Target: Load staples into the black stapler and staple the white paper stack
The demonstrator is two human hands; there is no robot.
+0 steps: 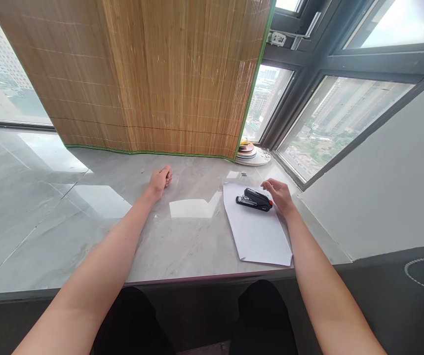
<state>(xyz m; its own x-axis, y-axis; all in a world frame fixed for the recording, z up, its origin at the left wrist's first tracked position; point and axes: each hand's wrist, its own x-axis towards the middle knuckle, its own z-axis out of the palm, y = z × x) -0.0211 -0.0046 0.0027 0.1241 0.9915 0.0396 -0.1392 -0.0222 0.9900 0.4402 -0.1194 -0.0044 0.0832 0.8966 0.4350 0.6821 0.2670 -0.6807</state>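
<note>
- Bare forearms [111,251] stretch forward, nearest to my view, one on each side.
- Grey marble-look window ledge [182,246] spreads beneath the hands, glossy with reflected daylight.
- Green-edged bamboo blind [171,74] hangs along the back; to its right I see the corner window [352,118].
- White paper [259,236] lies on the ledge's right side; I cannot tell whether it is one sheet or several.
- Stacked plates [250,157] sit in the far right corner.
- Left hand [161,180] rests well apart from the paper, curled into a loose fist; I see nothing in it.
- Right hand [276,192] is much the nearer, at the paper's right edge, fingers bent; I cannot tell how wide the grip stands or whether it has hold of anything.
- Black stapler [255,199] lies on the paper's far half, left of the right hand and slightly nearer me. Its long axis runs roughly crosswise, nose leftward, red-tipped end just beside that hand; whether they touch, I cannot tell.
- Small grey piece [244,173] lies past the paper's far edge, too tiny to name.
</note>
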